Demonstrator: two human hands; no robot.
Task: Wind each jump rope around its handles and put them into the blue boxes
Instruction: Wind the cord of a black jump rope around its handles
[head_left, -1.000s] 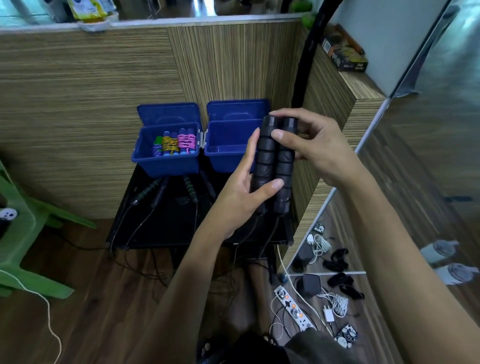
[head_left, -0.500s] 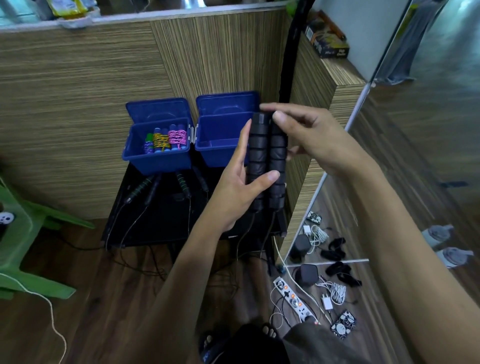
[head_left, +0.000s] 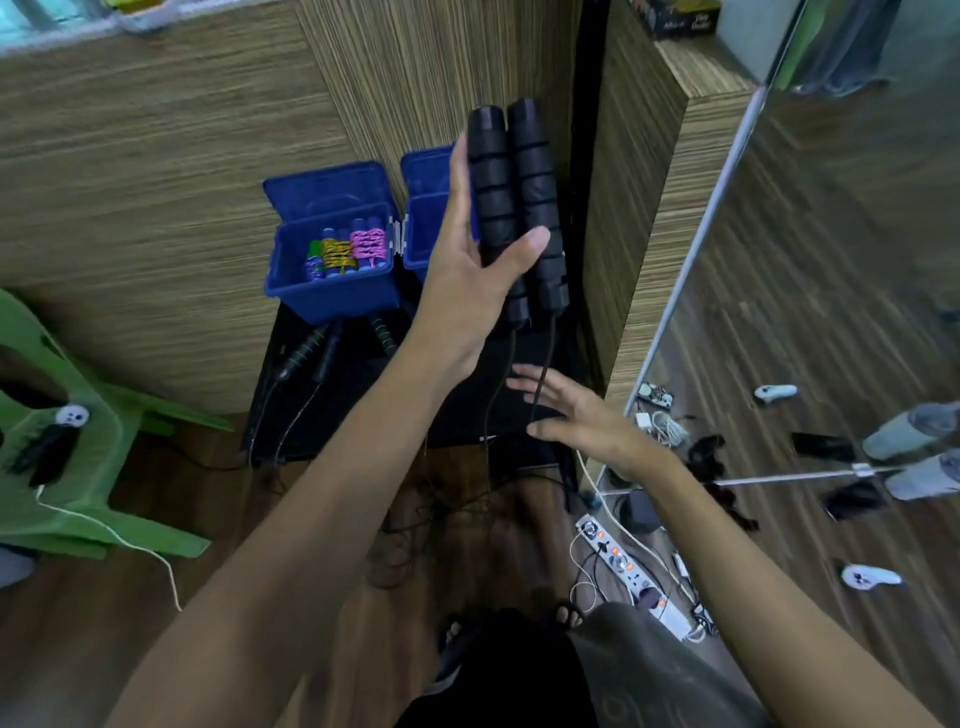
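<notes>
Black jump rope handles (head_left: 511, 208) upright, gripped by left hand (head_left: 480, 260), no legible writing

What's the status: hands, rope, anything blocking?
Left hand grips both black handles upright, cord hanging unwound. Right hand open, at the cord. Blue boxes open, nothing blocking.

The box (head_left: 680, 21) on the ledge bears print, seemingly unreadable.

A lived-in home room: wood-plank floor (head_left: 156, 597), wood-grain panel wall (head_left: 130, 182), green plastic chair (head_left: 78, 467), power strip (head_left: 628, 571) and chargers scattered beside a mirror (head_left: 857, 260).
</notes>
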